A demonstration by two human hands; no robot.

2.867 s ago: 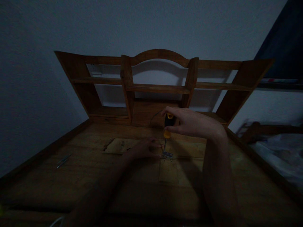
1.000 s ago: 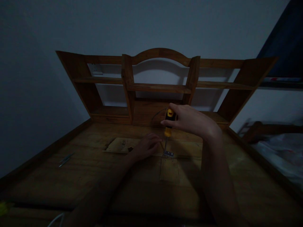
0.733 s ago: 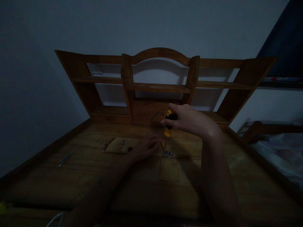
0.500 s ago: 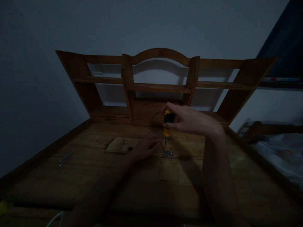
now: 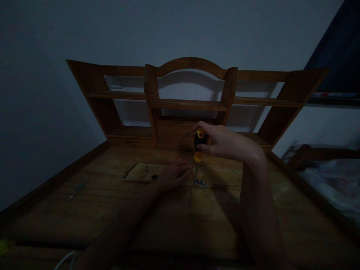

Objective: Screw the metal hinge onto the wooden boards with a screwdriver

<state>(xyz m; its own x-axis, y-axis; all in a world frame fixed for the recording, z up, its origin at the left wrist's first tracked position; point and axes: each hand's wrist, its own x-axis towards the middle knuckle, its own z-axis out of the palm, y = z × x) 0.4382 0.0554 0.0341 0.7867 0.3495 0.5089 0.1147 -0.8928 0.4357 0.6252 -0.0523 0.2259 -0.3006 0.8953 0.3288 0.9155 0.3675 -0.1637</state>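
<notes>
My right hand (image 5: pixel 218 140) is closed round the yellow and black handle of a screwdriver (image 5: pixel 199 148). The tool stands nearly upright, its tip down at the left part of a small metal hinge (image 5: pixel 199 183). That hinge lies where a long, thin wooden board (image 5: pixel 225 176) meets a small wooden piece (image 5: pixel 200 202). Left of the screwdriver, my left hand (image 5: pixel 176 173) rests on the long board, fingers stretched out and fingertips close to the shaft. Whether anything lies under those fingers is hidden. A dark spot (image 5: pixel 154 177) shows on the board beside my left wrist.
Everything lies on a wooden desk (image 5: pixel 107 210) in dim light. Two thin metal tools (image 5: pixel 78 189) lie at its left. A wooden shelf unit (image 5: pixel 188 104) stands along the back against the wall. A white cable (image 5: pixel 65 258) shows at the lower left, near a blurred yellow thing (image 5: pixel 4 246).
The screwdriver handle has turned a little in my right hand, and the thumb and fingers have shifted on it. My left hand and the hinge stay in place.
</notes>
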